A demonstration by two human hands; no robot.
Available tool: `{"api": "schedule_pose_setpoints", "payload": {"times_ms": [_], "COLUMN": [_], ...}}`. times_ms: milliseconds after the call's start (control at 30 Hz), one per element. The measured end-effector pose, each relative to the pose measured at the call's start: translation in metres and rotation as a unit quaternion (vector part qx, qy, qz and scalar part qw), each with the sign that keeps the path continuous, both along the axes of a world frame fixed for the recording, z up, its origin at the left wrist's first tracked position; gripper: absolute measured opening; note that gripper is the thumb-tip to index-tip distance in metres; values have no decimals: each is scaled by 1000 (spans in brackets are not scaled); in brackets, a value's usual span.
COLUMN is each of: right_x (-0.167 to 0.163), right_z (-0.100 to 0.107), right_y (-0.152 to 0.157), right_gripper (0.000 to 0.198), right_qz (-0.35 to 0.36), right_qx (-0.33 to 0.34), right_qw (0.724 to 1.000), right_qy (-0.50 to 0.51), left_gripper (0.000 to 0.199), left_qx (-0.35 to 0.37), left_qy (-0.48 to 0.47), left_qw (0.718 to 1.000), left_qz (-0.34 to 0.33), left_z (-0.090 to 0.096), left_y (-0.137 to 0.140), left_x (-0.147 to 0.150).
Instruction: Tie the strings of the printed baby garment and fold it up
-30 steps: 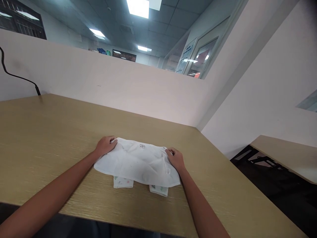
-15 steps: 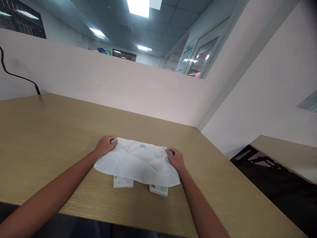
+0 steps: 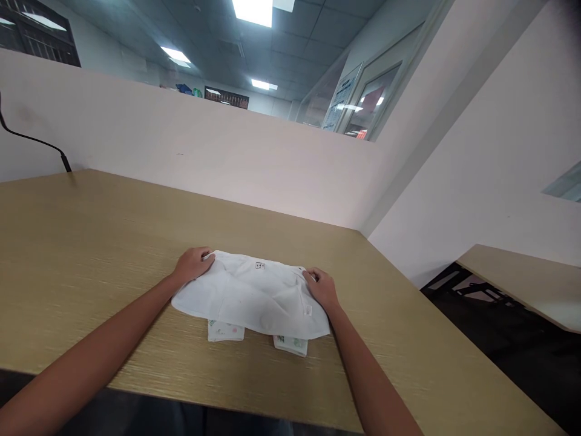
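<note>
A small white garment (image 3: 249, 300) lies spread on the wooden table, inside out or back side up; I cannot tell which. A small black printed mark sits near its far edge, and a small tag shows toward the right. Two cuffs, the left one (image 3: 226, 331) and the right one (image 3: 290, 345), with a green and pink print, stick out from under the near edge. At the far left corner my left hand (image 3: 194, 263) is closed, pinching the cloth. My right hand (image 3: 321, 286) pinches the far right corner, its fingers curled.
The wooden table (image 3: 113, 242) meets a white partition (image 3: 236, 157) at the back. A black cable (image 3: 39, 140) hangs down at the far left. Another table (image 3: 521, 278) stands to the right, beyond a dark gap.
The whole view has shifted very slightly. Both hands keep the same hold on the garment, which has not visibly moved on the table.
</note>
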State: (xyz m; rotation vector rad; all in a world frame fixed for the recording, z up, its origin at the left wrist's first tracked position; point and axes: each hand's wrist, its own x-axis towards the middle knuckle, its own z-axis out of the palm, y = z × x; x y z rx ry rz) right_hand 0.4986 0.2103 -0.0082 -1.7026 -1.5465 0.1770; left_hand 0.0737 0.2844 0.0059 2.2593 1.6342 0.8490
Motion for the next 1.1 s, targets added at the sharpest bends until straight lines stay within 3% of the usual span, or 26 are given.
{"api": "schedule_pose_setpoints", "payload": {"times_ms": [1100], "right_x": [3], "right_z": [-3], "right_y": [2], "right_gripper": [45], "right_qz": [2], "right_qx": [-8], "right_qw": [1000], "right_qy": [-13], "left_gripper": [35], "left_qx": [-1], "left_qy": [-10], "left_qw": [1000], "left_qz": [-8], "left_z": [-2], "left_y": [2], "left_x": [0]}}
